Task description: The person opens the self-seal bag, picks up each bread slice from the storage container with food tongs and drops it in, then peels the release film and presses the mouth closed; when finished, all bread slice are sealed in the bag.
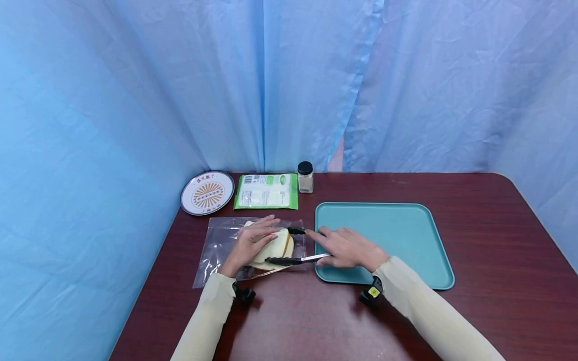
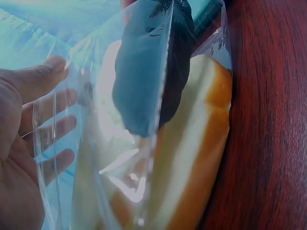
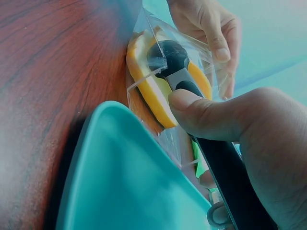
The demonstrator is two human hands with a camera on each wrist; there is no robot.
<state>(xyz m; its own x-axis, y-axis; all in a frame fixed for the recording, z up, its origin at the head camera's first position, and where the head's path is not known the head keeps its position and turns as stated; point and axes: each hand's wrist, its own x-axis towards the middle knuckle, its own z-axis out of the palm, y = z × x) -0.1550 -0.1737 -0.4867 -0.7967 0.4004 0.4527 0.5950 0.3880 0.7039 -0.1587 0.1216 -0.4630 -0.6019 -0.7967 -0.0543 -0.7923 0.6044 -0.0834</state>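
Slices of bread [image 1: 274, 249] lie in a clear plastic bag [image 1: 215, 246] on the left of the table. My left hand [image 1: 254, 241] rests over the bread and bag, fingers fairly straight. Seen from the left wrist, its fingers [image 2: 56, 123] show through the lifted film. My right hand [image 1: 347, 246] grips a pair of tongs [image 1: 311, 258] with black tips and metal arms. Those tips reach into the bag's mouth, one on each side of the upper slices. In the right wrist view, my right thumb presses on the black handle [image 3: 230, 175].
A teal tray [image 1: 384, 228] lies right of the bag, beneath my right hand. Behind the bag are a patterned plate [image 1: 186, 199], a green and white packet [image 1: 266, 193] and a black-lidded jar [image 1: 305, 180]. Blue curtains [image 1: 298, 85] hang along the table's back and left.
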